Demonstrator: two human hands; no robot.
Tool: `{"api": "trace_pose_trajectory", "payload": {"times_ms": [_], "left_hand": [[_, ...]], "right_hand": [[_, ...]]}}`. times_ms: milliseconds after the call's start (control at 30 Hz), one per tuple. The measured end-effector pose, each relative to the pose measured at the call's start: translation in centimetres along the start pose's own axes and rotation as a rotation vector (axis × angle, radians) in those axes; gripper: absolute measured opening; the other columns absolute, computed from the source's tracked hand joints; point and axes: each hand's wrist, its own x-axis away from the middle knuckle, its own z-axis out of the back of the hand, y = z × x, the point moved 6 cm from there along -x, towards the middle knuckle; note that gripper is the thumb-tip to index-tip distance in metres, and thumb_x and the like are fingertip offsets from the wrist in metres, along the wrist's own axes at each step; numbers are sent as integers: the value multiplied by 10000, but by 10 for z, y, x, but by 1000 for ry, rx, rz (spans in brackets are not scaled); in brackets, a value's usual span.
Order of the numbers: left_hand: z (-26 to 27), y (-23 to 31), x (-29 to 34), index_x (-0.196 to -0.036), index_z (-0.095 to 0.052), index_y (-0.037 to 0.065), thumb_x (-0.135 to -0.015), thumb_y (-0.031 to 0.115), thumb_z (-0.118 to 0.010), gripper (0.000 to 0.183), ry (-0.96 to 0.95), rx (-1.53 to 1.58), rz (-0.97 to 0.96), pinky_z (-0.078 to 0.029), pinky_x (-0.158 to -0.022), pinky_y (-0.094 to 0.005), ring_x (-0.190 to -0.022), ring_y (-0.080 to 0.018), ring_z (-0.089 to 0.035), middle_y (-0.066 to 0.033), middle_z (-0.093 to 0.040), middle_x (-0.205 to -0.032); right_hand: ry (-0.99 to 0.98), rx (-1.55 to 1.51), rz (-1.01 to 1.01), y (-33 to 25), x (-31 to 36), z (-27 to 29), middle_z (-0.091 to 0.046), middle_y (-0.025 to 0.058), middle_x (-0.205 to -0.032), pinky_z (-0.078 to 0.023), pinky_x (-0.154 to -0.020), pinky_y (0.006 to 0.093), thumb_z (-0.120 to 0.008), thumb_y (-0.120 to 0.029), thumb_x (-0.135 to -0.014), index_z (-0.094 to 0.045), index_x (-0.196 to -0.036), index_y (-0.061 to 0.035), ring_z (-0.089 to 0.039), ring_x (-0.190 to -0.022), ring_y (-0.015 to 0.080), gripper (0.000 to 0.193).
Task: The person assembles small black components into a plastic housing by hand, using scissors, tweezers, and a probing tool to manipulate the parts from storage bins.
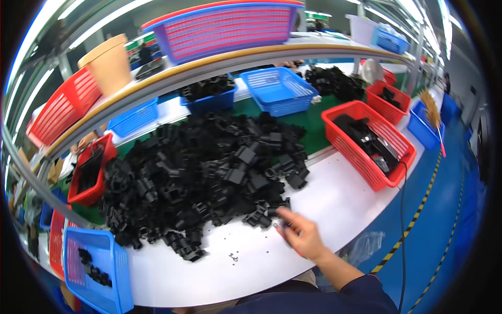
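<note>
My right hand (306, 238) is over the white table at the near right edge of a large pile of black plastic parts (209, 167). Its fingers are curled around a small red-handled tool (282, 233), blurred and partly hidden by the hand, so its exact kind is unclear. The fingertips reach close to a black part (280, 208) at the pile's edge; whether they touch it I cannot tell. Tiny dark scraps (233, 257) lie on the table left of the hand. My left hand does not show.
A blue basket (123, 272) with a few black parts stands at the near left. Red baskets (379, 178) of black parts sit at right and left. Beyond the pile is a blue basket (280, 94) under a shelf (230, 62). A black cable (403, 235) hangs at right.
</note>
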Motion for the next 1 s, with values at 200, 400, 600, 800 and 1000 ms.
{"api": "trace_pose_trajectory", "payload": {"times_ms": [200,400,600,800,1000], "left_hand": [[-23,29,13,-1351,-250,21,-789,370,-541,722,155,72,-30,-274,-990,-453,-1243,-426,-216,-254,-203,-1378],[-37,-40,88,-1362,-214,9,-789,349,-552,747,351,126,181,-261,-1000,-455,-1246,-443,-198,-282,-173,-1380],[46,1,191,-1328,-281,-6,-766,355,-611,746,272,273,222,-190,-1016,-525,-1237,-533,-113,-372,-29,-1360],[45,6,213,-1374,-253,181,-739,468,-615,785,206,425,437,-272,-975,-552,-1274,-478,-121,-300,-41,-1403],[48,-8,203,-1363,-280,167,-722,423,-644,781,253,402,402,-284,-967,-541,-1271,-468,-145,-297,-72,-1401]], "right_hand": [[511,740,64,54,11,159,-562,169,-927,-424,-801,399,-530,39,-731,-532,-1126,-42,-532,-882,321,403],[508,1010,92,116,-5,185,-527,180,-1027,-378,-879,398,-508,52,-744,-539,-1105,-10,-465,-996,340,367],[449,966,126,110,-6,172,-492,187,-1067,-335,-920,399,-505,46,-735,-543,-1083,2,-440,-1031,338,352],[386,835,194,126,6,190,-483,160,-1066,-344,-922,366,-450,33,-801,-514,-1063,28,-460,-1022,301,270],[239,923,109,140,-9,170,-486,142,-1070,-335,-948,344,-439,20,-823,-518,-1058,18,-458,-1049,278,248]]}}
